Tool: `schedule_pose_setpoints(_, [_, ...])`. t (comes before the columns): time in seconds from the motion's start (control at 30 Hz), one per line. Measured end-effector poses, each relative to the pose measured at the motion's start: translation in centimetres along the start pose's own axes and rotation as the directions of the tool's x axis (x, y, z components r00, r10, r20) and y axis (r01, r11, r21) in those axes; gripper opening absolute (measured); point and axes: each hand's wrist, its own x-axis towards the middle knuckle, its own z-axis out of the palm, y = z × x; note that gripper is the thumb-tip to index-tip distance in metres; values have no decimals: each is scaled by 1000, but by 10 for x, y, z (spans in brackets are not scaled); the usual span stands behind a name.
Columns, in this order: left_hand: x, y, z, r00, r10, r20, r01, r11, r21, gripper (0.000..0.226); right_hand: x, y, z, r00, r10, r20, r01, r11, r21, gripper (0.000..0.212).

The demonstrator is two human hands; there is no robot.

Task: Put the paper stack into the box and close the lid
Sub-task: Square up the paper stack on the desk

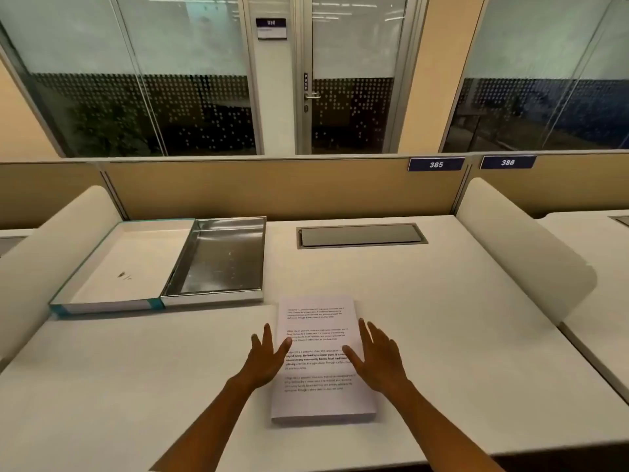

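A thick stack of printed white paper (321, 400) lies flat on the desk in front of me. My left hand (267, 357) hovers at its left edge with fingers spread, thumb over the page. My right hand (377, 356) is spread at the right edge, thumb reaching onto the sheet. Neither hand grips the stack. To the far left sits the open box: a shiny silver tray (221, 260) with nothing in it, and beside it the white, teal-edged lid (126, 267) lying open and flat.
The white desk (442, 318) has a closed grey cable hatch (360, 235) at the back. Curved white dividers (517, 240) stand on both sides, and a tan partition with number plates runs behind. Glass walls and a door lie beyond.
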Motion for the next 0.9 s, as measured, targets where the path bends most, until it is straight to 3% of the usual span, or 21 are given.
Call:
schedule_pose_setpoints(0.2, [-4, -7, 18, 998, -56, -24, 56, 998, 1, 81, -12, 8, 19, 987, 117, 109, -122, 992, 37, 86])
schedule_pose_setpoints(0.5, [-12, -4, 42, 995, 34, -93, -34, 999, 1, 78, -16, 0, 27, 987, 123, 104, -139, 978, 156, 85])
schedule_pose_setpoints(0.67, [-11, 5, 45, 981, -86, -173, 53, 981, -187, 72, -8, -19, 26, 951, 280, 127, -308, 882, 357, 86])
schedule_pose_setpoints(0.8, [-1, 7, 36, 973, -190, -131, 127, 915, -382, 70, 9, -21, 19, 903, 392, 178, -429, 792, 434, 82])
schedule_pose_setpoints(0.9, [9, 4, 25, 967, -253, -44, 188, 813, -552, 70, 20, -17, 13, 853, 465, 238, -518, 696, 497, 67])
